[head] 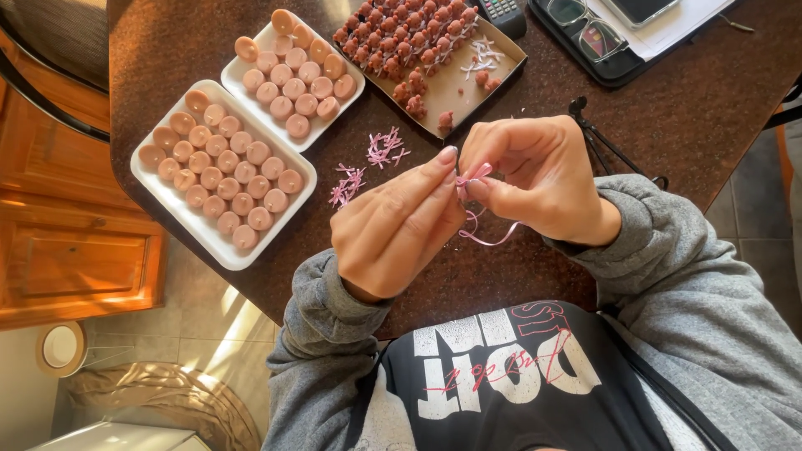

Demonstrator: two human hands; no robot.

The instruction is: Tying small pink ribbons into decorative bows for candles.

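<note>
My left hand (393, 230) and my right hand (535, 179) meet above the dark table (668, 117), both pinching a thin pink ribbon (484, 238) between fingertips. A loop of the ribbon hangs below my fingers. Small pink ribbon bows (384, 149) lie scattered on the table just beyond my left hand, with more pink ribbon bows (345, 184) beside them.
Two white trays (142, 179) (251, 50) hold several round pinkish-brown pieces at left. A cardboard tray (468, 88) with small brown pieces and white ties sits behind. Glasses (585, 25), a remote (501, 10) and a black tripod (597, 138) lie at the far right. Wooden cabinet (67, 250) stands left.
</note>
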